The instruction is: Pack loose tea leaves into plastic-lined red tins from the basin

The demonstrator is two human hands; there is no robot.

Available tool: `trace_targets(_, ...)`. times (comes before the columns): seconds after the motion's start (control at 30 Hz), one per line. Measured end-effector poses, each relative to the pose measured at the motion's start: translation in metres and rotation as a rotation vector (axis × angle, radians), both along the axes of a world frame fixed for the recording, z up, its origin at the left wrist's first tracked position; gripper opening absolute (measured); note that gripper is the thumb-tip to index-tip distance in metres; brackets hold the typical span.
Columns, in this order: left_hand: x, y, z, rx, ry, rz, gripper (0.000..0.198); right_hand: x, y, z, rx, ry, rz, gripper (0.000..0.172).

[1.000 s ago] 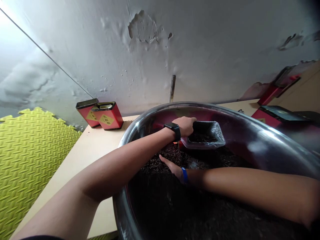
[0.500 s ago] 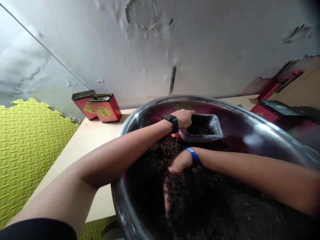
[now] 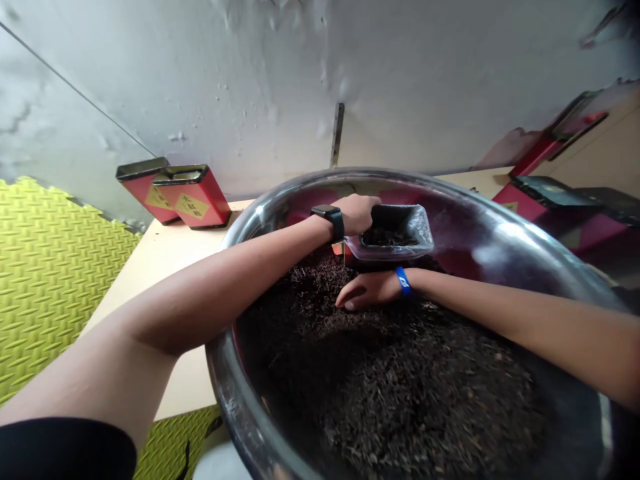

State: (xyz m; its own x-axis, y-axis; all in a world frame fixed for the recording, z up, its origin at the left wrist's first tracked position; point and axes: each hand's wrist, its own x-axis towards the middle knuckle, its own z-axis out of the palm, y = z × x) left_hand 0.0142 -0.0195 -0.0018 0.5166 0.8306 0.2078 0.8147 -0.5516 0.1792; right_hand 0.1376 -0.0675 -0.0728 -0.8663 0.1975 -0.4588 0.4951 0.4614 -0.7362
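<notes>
A large shiny metal bowl (image 3: 505,230) holds a heap of dark, dry, leaf-like bits (image 3: 425,393). My left hand (image 3: 356,212), with a black watch at the wrist, grips the left edge of a box lined with clear plastic (image 3: 395,250). Some of the dark bits lie inside this box, which is tilted within the bowl. Just below the box, my right hand (image 3: 373,291), with a blue band at the wrist, rests low over the heap. Its thumb and a finger show bent toward each other; the rest of the fingers are hidden, and what they hold cannot be made out.
Two red tins with yellow labels (image 3: 193,203) stand on the pale table (image 3: 175,260) to the left. More red tins (image 3: 540,200) are at the right. Behind rises a grey, peeling wall (image 3: 425,87). Yellow foam mats (image 3: 50,267) cover the floor at left.
My right hand has moved up toward the box; the dark bits it was scooping no longer show in its palm. The left hand keeps its grip, and the whole view has shifted slightly.
</notes>
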Motion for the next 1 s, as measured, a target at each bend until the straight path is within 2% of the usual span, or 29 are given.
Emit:
trace_targets(0.07, 0.000, 0.001, -0.001, 0.013, -0.006, -0.001, 0.031, -0.003, -0.004, -0.013, -0.010, 0.057, -0.048, 0.055)
trace_targets(0.13, 0.001, 0.002, -0.002, 0.014, -0.005, 0.008, 0.031, -0.009, -0.012, -0.017, -0.054, 0.101, -0.051, 0.055)
trace_targets(0.3, 0.000, 0.004, -0.004, 0.014, -0.013, 0.012, 0.032, -0.018, -0.037, -0.005, -0.158, 0.135, 0.018, 0.064)
trace_targets(0.43, -0.001, 0.006, -0.006, 0.027, -0.024, -0.011, 0.032, -0.016, -0.053, 0.020, -0.043, 0.077, 0.162, 0.071)
trace_targets(0.57, -0.001, 0.004, -0.004, 0.010, -0.026, -0.024, 0.031, -0.015, -0.073, 0.044, 0.062, 0.149, 0.281, 0.072)
trace_targets(0.63, -0.001, 0.003, -0.003, -0.008, -0.022, -0.008, 0.031, -0.016, -0.084, 0.047, 0.140, 0.191, 0.310, 0.082)
trace_targets(0.73, 0.001, 0.001, -0.002, -0.030, -0.019, 0.023, 0.030, -0.017, -0.097, 0.036, 0.267, 0.241, 0.307, 0.095)
trace_targets(0.8, 0.001, 0.000, -0.002, -0.027, -0.017, 0.027, 0.031, -0.018, -0.102, 0.025, 0.345, 0.309, 0.307, 0.091)
trace_targets(0.87, 0.001, -0.001, -0.002, -0.024, -0.009, 0.028, 0.031, -0.020, -0.104, 0.017, 0.431, 0.367, 0.337, 0.079)
trace_targets(1.0, 0.000, 0.000, -0.002, -0.035, -0.010, 0.025, 0.032, -0.024, -0.107, 0.015, 0.600, 0.312, 0.419, 0.052)
